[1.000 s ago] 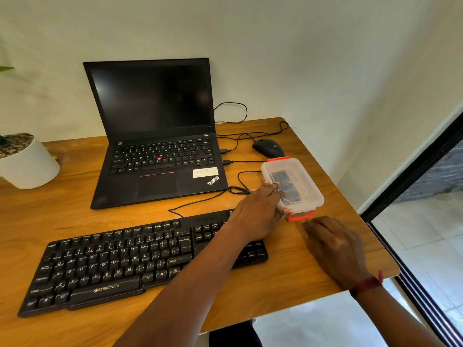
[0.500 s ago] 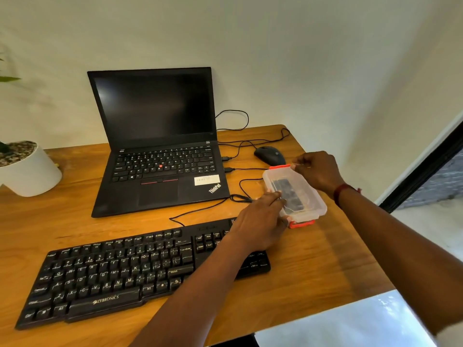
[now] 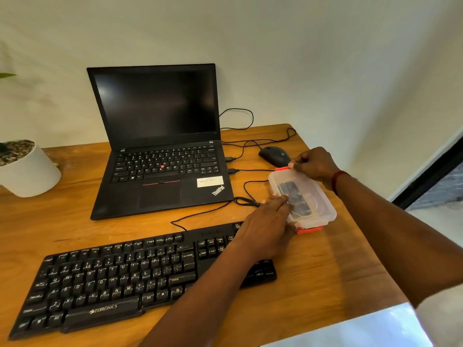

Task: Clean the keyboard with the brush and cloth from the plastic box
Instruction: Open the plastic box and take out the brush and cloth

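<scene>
Clear plastic box [image 3: 325, 217] not yet opened: left hand [image 3: 265, 229] presses flat on its lid [image 3: 309, 187], right hand [image 3: 314, 164] pinches the far red clip [image 3: 281, 169], keyboard [image 3: 125, 279] cleaning all ahead.

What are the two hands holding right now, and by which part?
The right hand pinches the far red latch of the clear plastic box. The left hand presses flat on the lid, near left side, steadying it.
</scene>
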